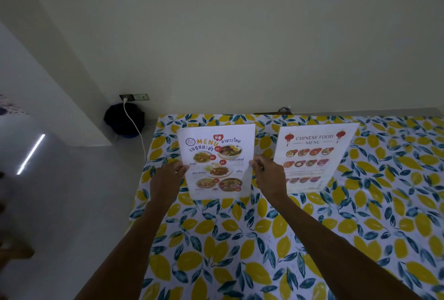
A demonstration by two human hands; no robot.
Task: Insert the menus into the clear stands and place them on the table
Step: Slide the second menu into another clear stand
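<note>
Upright on a lemon-print surface (240, 239), a Thai menu (217, 161) stood, left hand (165, 179) pinching its left edge, right hand (269, 174) gripping its right edge, Chinese menu (314, 157) standing just beside, right, near the wall (240, 35).

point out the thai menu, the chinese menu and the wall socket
thai menu (217, 155), head view, middle of the sheet
chinese menu (312, 155), head view, middle of the sheet
wall socket (134, 97), head view, middle of its plate

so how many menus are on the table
2: the Thai menu stands at the table's left, gripped at both sides by the left hand and right hand; the Chinese menu stands to its right.
</note>
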